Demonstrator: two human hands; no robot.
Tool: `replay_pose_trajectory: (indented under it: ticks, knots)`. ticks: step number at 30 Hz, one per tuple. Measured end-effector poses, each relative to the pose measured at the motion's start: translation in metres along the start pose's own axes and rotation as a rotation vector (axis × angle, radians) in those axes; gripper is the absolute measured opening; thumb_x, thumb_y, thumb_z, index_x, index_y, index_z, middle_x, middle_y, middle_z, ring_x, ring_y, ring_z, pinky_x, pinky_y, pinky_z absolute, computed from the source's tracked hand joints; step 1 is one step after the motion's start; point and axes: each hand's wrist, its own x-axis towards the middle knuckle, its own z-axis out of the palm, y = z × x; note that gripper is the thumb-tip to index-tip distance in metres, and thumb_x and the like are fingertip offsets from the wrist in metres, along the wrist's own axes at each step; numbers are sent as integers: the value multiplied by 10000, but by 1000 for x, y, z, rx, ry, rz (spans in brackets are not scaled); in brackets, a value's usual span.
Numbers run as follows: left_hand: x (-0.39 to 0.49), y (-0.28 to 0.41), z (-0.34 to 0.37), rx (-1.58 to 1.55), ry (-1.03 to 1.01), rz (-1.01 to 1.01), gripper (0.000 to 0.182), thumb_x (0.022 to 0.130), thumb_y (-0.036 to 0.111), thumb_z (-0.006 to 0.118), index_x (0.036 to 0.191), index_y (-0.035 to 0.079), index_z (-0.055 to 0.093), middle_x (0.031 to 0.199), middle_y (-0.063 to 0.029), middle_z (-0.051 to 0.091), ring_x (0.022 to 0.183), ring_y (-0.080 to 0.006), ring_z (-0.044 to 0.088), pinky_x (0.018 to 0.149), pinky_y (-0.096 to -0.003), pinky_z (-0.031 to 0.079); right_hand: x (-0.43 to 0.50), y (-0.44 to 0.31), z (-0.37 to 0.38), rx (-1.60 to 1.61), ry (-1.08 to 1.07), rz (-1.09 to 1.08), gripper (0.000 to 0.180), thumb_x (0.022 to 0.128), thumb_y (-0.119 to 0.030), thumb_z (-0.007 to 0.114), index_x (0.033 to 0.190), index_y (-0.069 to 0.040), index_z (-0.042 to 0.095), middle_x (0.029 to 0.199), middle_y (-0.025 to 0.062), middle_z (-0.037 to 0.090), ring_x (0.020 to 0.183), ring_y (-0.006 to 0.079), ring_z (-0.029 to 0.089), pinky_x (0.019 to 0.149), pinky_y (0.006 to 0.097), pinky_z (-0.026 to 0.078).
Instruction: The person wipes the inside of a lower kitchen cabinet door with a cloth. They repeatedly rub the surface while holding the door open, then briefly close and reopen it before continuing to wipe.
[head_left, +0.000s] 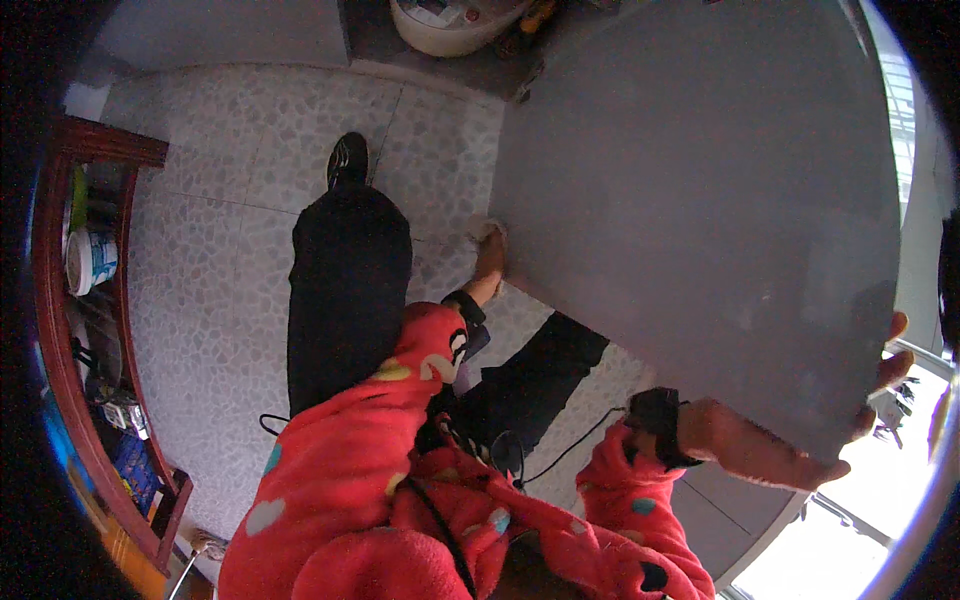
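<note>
A large, smooth grey panel (697, 195), possibly a door, fills the right half of the head view. My right hand (742, 442) grips its near right edge, with the thumb on the near side and the fingers curled around the far side. Farther down, my left hand (490, 255) is at the panel's left edge, close to the floor. A pale cloth (489, 226) shows at its fingertips, partly hidden by the hand. Both arms wear red fleece sleeves (337, 420) with dark cuffs.
Stone-patterned floor tiles (210, 165) lie below my dark-trousered legs (349, 292). A reddish wooden shelf unit (49, 225) at left holds a white tub (91, 260) and boxes. A round pale basin (450, 41) stands at the top. A bright window (825, 547) is at lower right.
</note>
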Motion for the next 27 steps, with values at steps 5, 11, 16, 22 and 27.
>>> replay_pose_trajectory:
  ticks: [5, 11, 16, 22, 27]
  knots:
    - [-45, 30, 17, -285, -51, 38, 524, 968, 386, 425, 1281, -32, 473, 1251, -109, 526, 1066, -194, 504, 903, -346, 407, 1, -7, -8, 17, -104, 50, 464, 902, -535, 310, 1100, -295, 654, 1479, 98, 362, 1406, 327, 262, 1032, 685, 306]
    - [-92, 108, 59, -82, -59, 156, 434, 947, 335, 466, 1145, -40, 559, 1072, -108, 617, 976, -199, 551, 874, -355, 417, 3, -6, -4, 105, -187, 73, 455, 944, -449, 255, 1047, -251, 651, 1447, 139, 391, 1364, 313, 344, 1042, 595, 380]
    - [-158, 174, 82, 285, -141, 397, 345, 933, 285, 475, 1040, -29, 571, 1013, -108, 624, 962, -225, 563, 860, -373, 428, 2, -2, -1, 182, -197, 37, 446, 956, -425, 269, 1077, -202, 636, 1438, 170, 393, 1338, 316, 381, 1058, 549, 380]
    - [-228, 221, 95, 484, -218, 1090, 394, 860, 171, 574, 1210, 9, 495, 1247, -152, 508, 1228, -342, 422, 1101, -438, 232, -1, -2, 2, 144, -184, -5, 440, 960, -416, 270, 1091, -194, 626, 1435, 185, 392, 1338, 322, 379, 1073, 532, 363]
    - [-227, 244, 116, 243, -568, 1056, 661, 816, 216, 649, 1376, 10, 362, 1405, -212, 363, 1358, -381, 244, 1164, -458, 23, -1, -5, 4, 128, -164, 10, 432, 955, -421, 271, 1077, -215, 630, 1440, 170, 394, 1354, 325, 354, 1090, 539, 334]
